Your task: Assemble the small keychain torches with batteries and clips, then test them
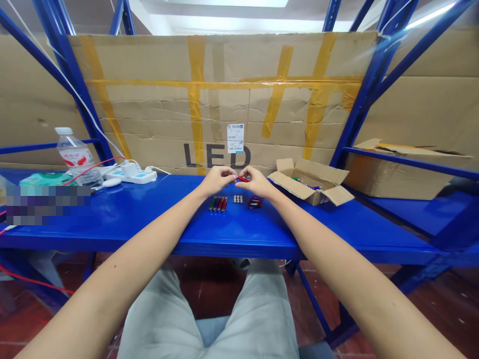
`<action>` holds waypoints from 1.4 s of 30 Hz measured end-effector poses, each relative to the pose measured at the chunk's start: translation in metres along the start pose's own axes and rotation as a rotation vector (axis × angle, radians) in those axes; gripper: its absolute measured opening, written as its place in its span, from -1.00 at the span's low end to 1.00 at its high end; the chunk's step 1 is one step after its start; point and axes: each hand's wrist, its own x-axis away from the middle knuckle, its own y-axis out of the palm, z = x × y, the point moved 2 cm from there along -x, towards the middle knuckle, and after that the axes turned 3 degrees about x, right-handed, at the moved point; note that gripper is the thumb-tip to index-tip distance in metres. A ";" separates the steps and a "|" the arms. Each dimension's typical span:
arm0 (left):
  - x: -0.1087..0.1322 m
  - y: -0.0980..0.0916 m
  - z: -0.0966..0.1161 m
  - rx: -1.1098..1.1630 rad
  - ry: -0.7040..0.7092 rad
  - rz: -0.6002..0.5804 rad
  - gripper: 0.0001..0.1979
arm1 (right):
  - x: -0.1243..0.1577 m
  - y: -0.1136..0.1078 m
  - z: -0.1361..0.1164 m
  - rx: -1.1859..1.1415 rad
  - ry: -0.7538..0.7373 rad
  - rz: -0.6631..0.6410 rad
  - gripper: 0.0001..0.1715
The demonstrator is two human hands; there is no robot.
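Left hand (pixel 217 180) and right hand (pixel 257 182) pinch small red cylinder (pixel 242 178) between fingertips, held just above blue bench (pixel 149 219).
Judgement: keep grip light, part level, work over bench to catch drops.
Row of like cylinders (pixel 218 204) just below hands.
Cardboard backing (pixel 157 119) reads "LED"; white label (pixel 235 138) illegible.

**Blue metal bench: surface contents**

Blue bench top (pixel 149 219), glossy, front edge facing the seated person. Centre: a row of small tubes (pixel 218 204) lying side by side; just right of it a cluster of button cells (pixel 238 199); then a heap of red and dark rings (pixel 255 202). Right: open cardboard box (pixel 310 180). Left rear: water bottle (pixel 77 157), white power strip (pixel 130 174), white mouse (pixel 111 182), green packet (pixel 47 179).
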 end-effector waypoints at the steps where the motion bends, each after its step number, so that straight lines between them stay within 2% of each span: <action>1: 0.000 0.000 0.001 -0.005 0.000 0.000 -0.85 | 0.000 0.000 0.001 -0.019 0.003 0.016 -0.66; 8: 0.000 0.000 0.001 -0.007 0.018 0.005 -0.85 | 0.001 0.000 -0.002 -0.143 0.027 -0.047 -0.70; 14: 0.000 0.003 -0.001 -0.020 0.024 0.003 -0.86 | 0.000 -0.002 -0.005 -0.001 -0.011 -0.030 -0.80; 21: -0.001 0.005 -0.002 -0.004 -0.010 0.058 -0.90 | 0.000 0.000 -0.009 0.155 -0.010 0.005 -0.69; 27: -0.002 0.007 -0.009 0.030 -0.056 0.088 -0.96 | 0.000 0.003 -0.010 0.202 0.000 -0.016 -0.69; 31: -0.002 0.005 -0.010 0.092 -0.142 0.090 -0.93 | 0.001 0.002 -0.008 0.136 -0.050 -0.004 -0.90; 34: -0.001 0.003 -0.008 0.185 -0.247 0.068 -0.90 | 0.002 0.000 -0.007 0.143 -0.059 0.038 -0.77; 38: 0.002 -0.001 -0.008 0.318 -0.332 -0.027 -0.79 | 0.004 -0.002 -0.012 0.158 -0.109 0.046 -0.87; 42: 0.005 -0.006 -0.014 0.415 -0.407 -0.103 -0.66 | 0.003 -0.003 -0.016 0.048 -0.121 0.013 -0.91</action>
